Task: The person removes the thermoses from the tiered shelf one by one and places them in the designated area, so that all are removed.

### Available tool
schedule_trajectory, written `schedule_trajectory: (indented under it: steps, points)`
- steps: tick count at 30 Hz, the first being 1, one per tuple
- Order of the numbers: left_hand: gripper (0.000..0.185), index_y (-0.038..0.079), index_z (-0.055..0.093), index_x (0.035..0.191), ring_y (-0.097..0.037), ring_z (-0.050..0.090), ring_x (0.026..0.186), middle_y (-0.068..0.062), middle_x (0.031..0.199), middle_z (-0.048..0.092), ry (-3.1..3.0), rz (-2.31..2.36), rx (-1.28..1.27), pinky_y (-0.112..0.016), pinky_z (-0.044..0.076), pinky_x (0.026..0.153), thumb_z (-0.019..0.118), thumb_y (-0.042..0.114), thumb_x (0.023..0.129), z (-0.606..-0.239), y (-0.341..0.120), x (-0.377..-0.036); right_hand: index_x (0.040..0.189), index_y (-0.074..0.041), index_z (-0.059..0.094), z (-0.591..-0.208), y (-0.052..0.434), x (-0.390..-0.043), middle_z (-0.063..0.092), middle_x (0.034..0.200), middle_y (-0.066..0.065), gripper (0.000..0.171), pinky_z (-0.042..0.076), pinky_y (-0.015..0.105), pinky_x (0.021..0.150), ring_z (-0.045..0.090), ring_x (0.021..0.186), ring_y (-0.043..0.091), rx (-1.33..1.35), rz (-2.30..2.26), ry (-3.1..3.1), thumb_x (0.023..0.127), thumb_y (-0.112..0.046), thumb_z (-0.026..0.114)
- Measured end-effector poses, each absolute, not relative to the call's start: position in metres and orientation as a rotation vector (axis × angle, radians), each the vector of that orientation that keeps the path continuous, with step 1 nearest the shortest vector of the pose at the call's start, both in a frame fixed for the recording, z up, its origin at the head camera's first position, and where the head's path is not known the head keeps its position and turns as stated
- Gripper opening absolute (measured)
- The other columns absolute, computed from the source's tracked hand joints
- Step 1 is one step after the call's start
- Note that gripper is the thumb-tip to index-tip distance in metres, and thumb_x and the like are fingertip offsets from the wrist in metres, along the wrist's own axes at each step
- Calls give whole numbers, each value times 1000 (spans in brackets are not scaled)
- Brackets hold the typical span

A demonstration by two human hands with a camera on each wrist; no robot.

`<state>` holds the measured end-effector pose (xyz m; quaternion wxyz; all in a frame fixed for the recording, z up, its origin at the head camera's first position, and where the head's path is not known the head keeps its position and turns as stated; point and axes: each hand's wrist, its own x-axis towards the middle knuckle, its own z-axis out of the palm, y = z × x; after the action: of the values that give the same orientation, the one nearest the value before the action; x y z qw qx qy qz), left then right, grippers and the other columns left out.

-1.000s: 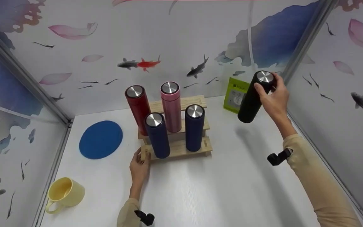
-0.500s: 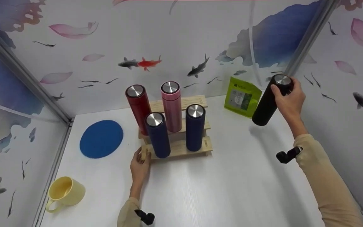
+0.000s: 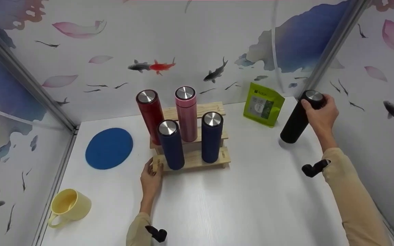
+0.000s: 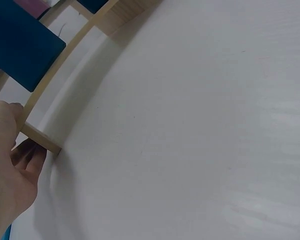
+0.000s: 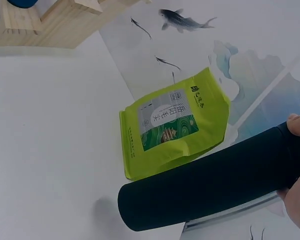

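Left hand [image 3: 151, 181] pinching the wooden rack [image 3: 193, 159], right hand [image 3: 323, 115] gripping the black flask [image 3: 297, 122]: settle it level before releasing.

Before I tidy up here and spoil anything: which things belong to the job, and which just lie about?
Job:
black bottle, in the right hand
wooden rack, gripped by the left hand
likely also red bottle, pink bottle, two blue bottles

Seemingly lying about:
yellow mug
blue disc
green pouch

Matt, metal, wood
The black bottle [image 3: 296, 121] is looking matt, its metallic lid [image 3: 314, 95] is gleaming; the rack [image 3: 193, 160] is showing wood grain.
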<state>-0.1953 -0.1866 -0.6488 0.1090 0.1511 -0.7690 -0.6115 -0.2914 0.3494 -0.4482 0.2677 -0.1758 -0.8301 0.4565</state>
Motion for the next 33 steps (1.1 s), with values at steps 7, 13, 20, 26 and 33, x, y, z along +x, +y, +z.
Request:
schedule_trajectory:
  steps: [7, 13, 20, 26, 33]
  points:
    - [54, 8, 49, 148, -28, 64, 119, -18, 130, 65, -2260, -1808, 447, -39, 53, 96, 66, 24, 100, -649, -187, -194, 144, 1, 46, -459, 360, -289, 56, 143, 19, 69, 42, 29, 110, 54, 131, 27, -545, 1246, -2255, 92, -35, 72]
    - [56, 10, 48, 150, -26, 62, 120, -17, 133, 64, -2285, -1799, 466, -42, 52, 99, 66, 28, 100, -648, -186, -194, 145, 1, 45, -467, 367, -287, 55, 144, 19, 71, 41, 30, 111, 53, 132, 28, -585, 1246, -2252, 91, -35, 73]
    - [58, 11, 46, 151, -29, 59, 127, -17, 139, 60, -2295, -1805, 459, -47, 49, 104, 64, 33, 101, -649, -188, -195, 146, -2, 43, -474, 370, -286, 53, 146, 18, 72, 40, 29, 110, 51, 133, 27, -649, 1266, -2260, 91, -39, 71]
    - [56, 10, 46, 151, -29, 61, 125, -17, 137, 61, -2273, -1810, 444, -43, 51, 102, 64, 30, 101, -650, -188, -194, 147, 0, 40, -479, 369, -285, 51, 148, 19, 74, 39, 32, 113, 50, 135, 28, -639, 1263, -2274, 92, -39, 70]
    - [53, 6, 49, 148, -29, 65, 118, -19, 127, 66, -2246, -1798, 409, -29, 53, 93, 64, 25, 101, -650, -185, -194, 148, 1, 33, -478, 369, -282, 47, 148, 20, 77, 37, 38, 115, 47, 137, 30, -618, 1251, -2327, 93, -40, 68]
